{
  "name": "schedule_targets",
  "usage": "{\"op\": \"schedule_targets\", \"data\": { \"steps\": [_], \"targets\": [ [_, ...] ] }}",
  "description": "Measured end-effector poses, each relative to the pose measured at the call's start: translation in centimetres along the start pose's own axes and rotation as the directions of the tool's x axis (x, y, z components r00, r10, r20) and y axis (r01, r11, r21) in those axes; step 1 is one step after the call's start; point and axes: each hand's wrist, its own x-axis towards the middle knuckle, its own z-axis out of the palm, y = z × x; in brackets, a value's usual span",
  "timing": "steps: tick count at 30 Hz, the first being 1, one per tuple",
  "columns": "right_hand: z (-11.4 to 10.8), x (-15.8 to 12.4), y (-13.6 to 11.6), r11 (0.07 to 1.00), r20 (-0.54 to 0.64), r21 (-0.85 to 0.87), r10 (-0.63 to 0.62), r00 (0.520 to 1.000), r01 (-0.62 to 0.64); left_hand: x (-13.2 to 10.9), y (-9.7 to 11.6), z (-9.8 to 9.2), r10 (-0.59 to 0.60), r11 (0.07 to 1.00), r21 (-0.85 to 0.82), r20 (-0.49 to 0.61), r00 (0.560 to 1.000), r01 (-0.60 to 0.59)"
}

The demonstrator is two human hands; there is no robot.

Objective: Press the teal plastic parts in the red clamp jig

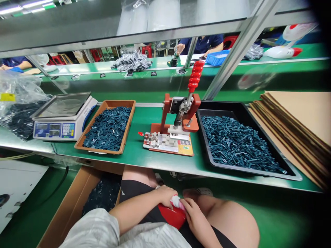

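Holding a white-tipped red plastic piece (172, 214) over black shorts (134, 191), left grip (162, 196) curling closed across its top, right grip (193, 217) pinching its white end; beyond, on the green tabletop (137, 162), a red-handled hand press (181, 113) standing between a brown tray (104, 103) and a black tray (222, 105) of dark teal parts (108, 129).

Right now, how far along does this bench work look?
Hard to say exactly. Looking done: a box below the bench holds dark parts. In hand: the left hand and right hand hold a red object, away from the press. Left: the brown tray and black tray are both heaped with parts.
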Motion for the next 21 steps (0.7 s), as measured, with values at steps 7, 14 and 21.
{"op": "schedule_targets", "data": {
  "steps": [7,14,21],
  "targets": [
    [0.02,0.23,-0.42,0.990,0.035,-0.055,0.135,0.990,-0.133,-0.43,0.12,-0.58,0.005,1.000,0.009,-0.003,1.000,-0.005],
    [0.50,0.64,-0.71,0.965,0.000,-0.082,0.251,0.968,-0.250,-0.45,0.36,-0.74,-0.020,0.999,-0.033,0.027,0.999,0.021],
    [0.63,0.76,-0.35,0.998,-0.042,-0.029,0.063,0.997,-0.064,-0.20,-0.01,-0.72,-0.053,0.998,-0.043,0.029,0.998,0.054]
  ]
}}
